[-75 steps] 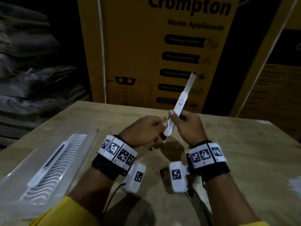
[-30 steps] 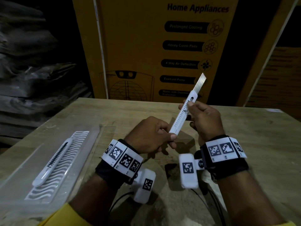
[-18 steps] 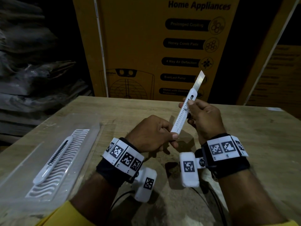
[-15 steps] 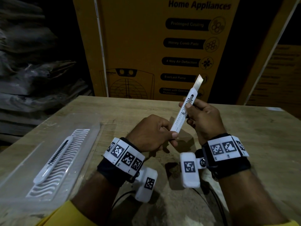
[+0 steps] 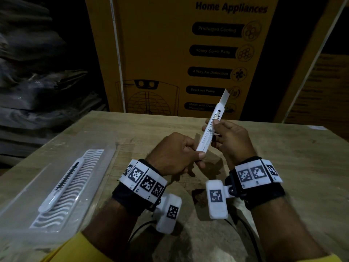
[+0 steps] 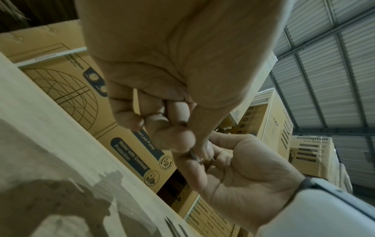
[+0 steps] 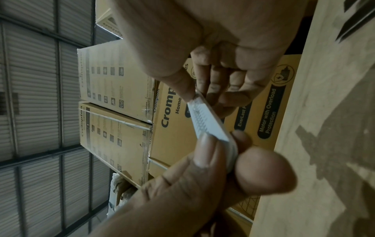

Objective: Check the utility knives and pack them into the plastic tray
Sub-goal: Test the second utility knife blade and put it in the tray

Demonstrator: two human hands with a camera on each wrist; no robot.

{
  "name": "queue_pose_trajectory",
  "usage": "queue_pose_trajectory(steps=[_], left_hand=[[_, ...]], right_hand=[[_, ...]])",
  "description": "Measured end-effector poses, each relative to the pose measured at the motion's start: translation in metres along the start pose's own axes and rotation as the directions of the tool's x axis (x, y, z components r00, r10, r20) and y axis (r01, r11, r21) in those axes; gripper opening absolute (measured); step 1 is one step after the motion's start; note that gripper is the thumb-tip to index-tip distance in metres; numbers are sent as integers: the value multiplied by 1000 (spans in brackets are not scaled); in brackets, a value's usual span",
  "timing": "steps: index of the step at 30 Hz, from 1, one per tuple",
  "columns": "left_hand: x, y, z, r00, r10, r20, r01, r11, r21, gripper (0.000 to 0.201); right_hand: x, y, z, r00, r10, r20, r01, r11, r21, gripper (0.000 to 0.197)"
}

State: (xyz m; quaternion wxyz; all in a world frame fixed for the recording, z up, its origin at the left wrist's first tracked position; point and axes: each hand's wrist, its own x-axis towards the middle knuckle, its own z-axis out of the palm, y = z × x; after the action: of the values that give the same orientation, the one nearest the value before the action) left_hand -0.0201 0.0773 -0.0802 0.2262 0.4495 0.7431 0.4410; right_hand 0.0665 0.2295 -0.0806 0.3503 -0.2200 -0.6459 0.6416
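Since half a second ago the right thumb is sitting lower on the slider of the held utility knife (image 5: 209,128), and the bare blade (image 5: 225,96) is showing a little shorter past the nose than it was a second ago; 2.5 seconds back the knife was being held lower and nearer the chest.

Two white utility knives are showing. One is being held up over the wooden table (image 5: 283,157), tilted with its blade end up and away. The left hand (image 5: 175,154) is pinching its tail end between thumb and curled fingers, and the right hand (image 5: 229,139) is gripping the middle of the body, fingers wrapped behind it and thumb pressing on the ridged slider track. The right wrist view is showing the ribbed body (image 7: 205,118) running between the two grips. The left wrist view is showing only a sliver of the tail between the fingertips.

The second utility knife (image 5: 62,184) is lying lengthwise in the clear plastic tray (image 5: 105,167), on a white wavy-patterned insert (image 5: 75,197). One tray is in view, resting on the left part of the table, well apart from the hands.

Behind the table a yellow Crompton carton (image 5: 170,53) is standing, printed with "Home Appliances", and a second carton (image 5: 321,82) is leaning at the right. Wrapped stacked bundles (image 5: 37,82) are sitting in the dark at the left. Marker bands and a small camera pod are sitting on each wrist, and yellow sleeves are showing at the bottom edge.
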Motion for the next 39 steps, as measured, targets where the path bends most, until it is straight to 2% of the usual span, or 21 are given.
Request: queue_pose_trajectory(steps=[5, 25, 31, 39], left_hand=[[-1, 0, 0, 1000, -10, -7, 10, 1000, 6, 17], [-2, 3, 1, 1000, -8, 18, 7, 1000, 28, 18], [2, -2, -1, 999, -2, -49, 4, 999, 37, 15], [2, -2, -1, 998, 16, -56, -14, 999, 47, 15]], right_hand=[[0, -1, -4, 1000, -24, 20, 22, 997, 77, 21], [1, 1, -5, 995, -81, 60, 75, 992, 99, 20], [-1, 2, -3, 992, -76, 98, 59, 985, 163, 25], [0, 1, -3, 992, -59, 116, 46, 992, 115, 21]])
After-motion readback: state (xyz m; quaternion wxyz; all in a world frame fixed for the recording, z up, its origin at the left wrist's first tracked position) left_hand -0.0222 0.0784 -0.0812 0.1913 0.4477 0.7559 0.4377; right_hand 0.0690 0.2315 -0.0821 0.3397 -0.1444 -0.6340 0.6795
